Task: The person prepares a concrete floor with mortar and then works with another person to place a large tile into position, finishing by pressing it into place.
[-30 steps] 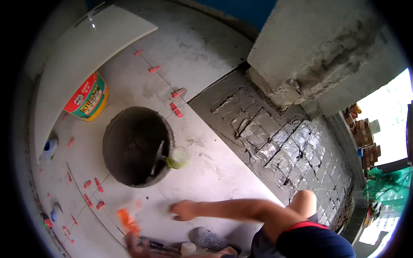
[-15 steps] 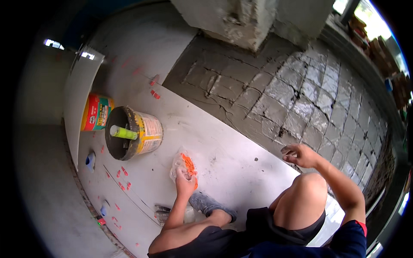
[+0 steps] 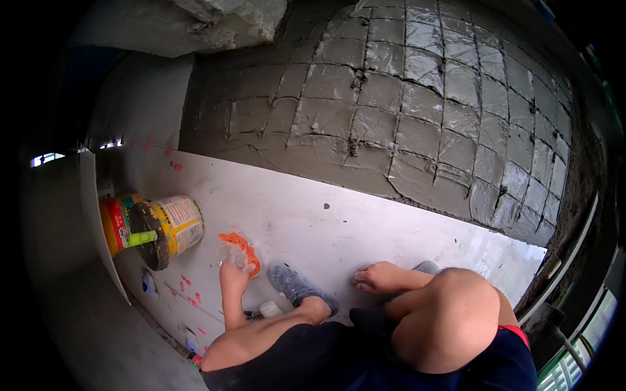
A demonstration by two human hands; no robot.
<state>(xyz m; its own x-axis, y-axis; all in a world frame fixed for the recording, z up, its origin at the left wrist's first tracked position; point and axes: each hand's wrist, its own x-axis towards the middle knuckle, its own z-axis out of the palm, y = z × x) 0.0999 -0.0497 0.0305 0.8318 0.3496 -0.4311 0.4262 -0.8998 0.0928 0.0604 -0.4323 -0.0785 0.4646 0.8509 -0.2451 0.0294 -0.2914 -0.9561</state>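
My left hand (image 3: 233, 274) is closed on a crumpled clear plastic bag with orange contents (image 3: 242, 247), low over the white tile floor (image 3: 326, 234). My right hand (image 3: 377, 279), fingers curled, is low at the tile beside my bent right knee; whatever it holds, if anything, is hidden. A grey clog (image 3: 290, 280) is on my left foot, between my hands. A small white cylinder (image 3: 270, 309) lies below the bag, near dark tools that are partly hidden by my left leg.
A yellow bucket (image 3: 182, 221) with a green-handled tool (image 3: 140, 238) stands left, beside a red-and-yellow bucket (image 3: 116, 218). An upright white panel (image 3: 98, 221) is behind them. Scored wet mortar (image 3: 378, 124) spreads beyond the tile edge. A concrete column (image 3: 195, 23) juts in above.
My view has swung toward the mortar bed. My left hand has taken hold of the orange bag. My right hand rose, then came down beside my knee by the tile.
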